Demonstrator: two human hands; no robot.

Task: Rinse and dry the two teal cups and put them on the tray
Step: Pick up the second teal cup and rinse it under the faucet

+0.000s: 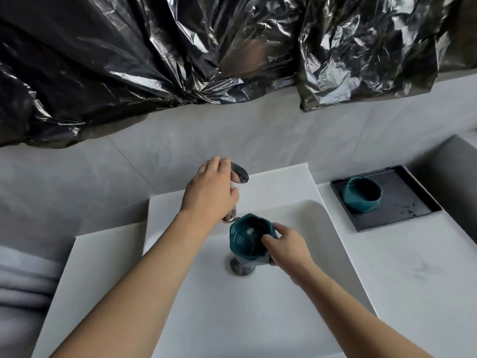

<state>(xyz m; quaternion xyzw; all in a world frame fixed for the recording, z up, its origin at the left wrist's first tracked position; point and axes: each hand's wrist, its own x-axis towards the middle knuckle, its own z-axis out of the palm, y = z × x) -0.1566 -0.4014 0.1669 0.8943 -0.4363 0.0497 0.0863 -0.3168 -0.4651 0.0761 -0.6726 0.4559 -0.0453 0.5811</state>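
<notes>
My right hand [287, 244] grips one teal cup [246, 236] by its right rim, thumb inside, and holds it upright under the spout of the chrome tap [238, 174], over the sink's drain [240, 267]. A little water shows inside the cup. My left hand [210, 188] lies over the tap, fingers curled round its handle. The second teal cup [362, 193] stands on the black tray [402, 210] on the counter at the right, near the tray's back left corner.
A white rectangular sink [180, 293] fills the middle. White counter [413, 275] lies to its right under the tray. Crumpled black plastic sheeting [154, 60] covers the wall above. Folded grey cloth [23, 285] lies at the far left.
</notes>
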